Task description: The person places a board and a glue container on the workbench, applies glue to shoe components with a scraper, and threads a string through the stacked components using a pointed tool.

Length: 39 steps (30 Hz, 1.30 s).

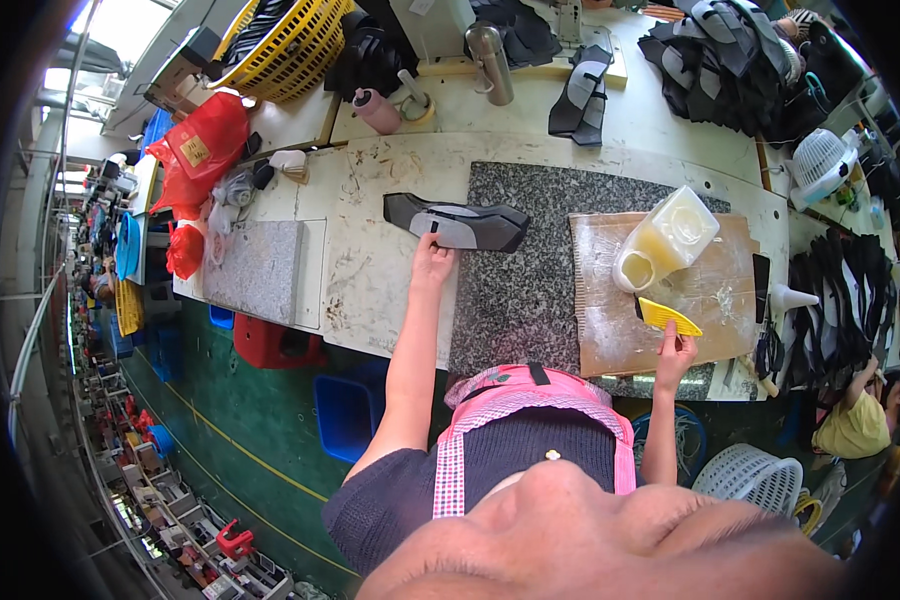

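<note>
Black-and-grey panel (pixel 475 228) lies across the pale tabletop (pixel 370 285) and the speckled slab (pixel 515 305), left of centre. Nearest, the right hand (pixel 676 352) pinches a yellow spreader (pixel 668 316) over the cardboard sheet (pixel 605 340). Farther out, the left hand (pixel 433 264) appears to pinch the panel's near edge — finger placement partly hidden. Judged by eye, the panel is light, thin and flexible; hold it by its edges — the middle may sag. Beyond the spreader sits a translucent container (pixel 675 235); farthest, similar pieces (pixel 582 95).
</note>
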Available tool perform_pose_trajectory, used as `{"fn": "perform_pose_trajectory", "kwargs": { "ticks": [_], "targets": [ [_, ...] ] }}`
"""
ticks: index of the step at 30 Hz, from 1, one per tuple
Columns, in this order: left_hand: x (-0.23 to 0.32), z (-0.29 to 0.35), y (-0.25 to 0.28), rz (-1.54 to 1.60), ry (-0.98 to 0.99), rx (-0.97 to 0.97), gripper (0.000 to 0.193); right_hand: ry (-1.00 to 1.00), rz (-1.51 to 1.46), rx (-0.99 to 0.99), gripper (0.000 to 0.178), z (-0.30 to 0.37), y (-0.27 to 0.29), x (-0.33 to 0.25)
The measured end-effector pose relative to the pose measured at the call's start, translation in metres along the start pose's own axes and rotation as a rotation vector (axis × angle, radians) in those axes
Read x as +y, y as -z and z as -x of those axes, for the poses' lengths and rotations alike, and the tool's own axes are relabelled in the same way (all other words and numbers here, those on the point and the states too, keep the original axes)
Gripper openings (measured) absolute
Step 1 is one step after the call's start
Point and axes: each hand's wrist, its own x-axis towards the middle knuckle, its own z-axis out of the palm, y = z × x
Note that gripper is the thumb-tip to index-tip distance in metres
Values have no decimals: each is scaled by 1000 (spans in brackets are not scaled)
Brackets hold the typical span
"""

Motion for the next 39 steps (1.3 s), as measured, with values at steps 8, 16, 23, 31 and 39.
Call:
{"fn": "perform_pose_trajectory", "kwargs": {
  "ticks": [8,16,23,31,39],
  "targets": [
    [-30,31,-75,-757,-1060,305,41,-55,-128,63,17,-19,-1,-11],
    [-107,-107,-240,-1470,-907,-526,60,-51,-127,52,14,-27,-16,-28],
    [-148,-154,-322,-1966,-892,-235,63,-115,-158,141,13,-18,-9,-28],
    [-164,-176,-328,-1239,-423,-581,38,-184,-212,122,12,-26,-22,-31],
    [-201,-140,-318,-1902,-962,-87,55,-153,-197,148,13,-26,-13,-32]
  ]
}}
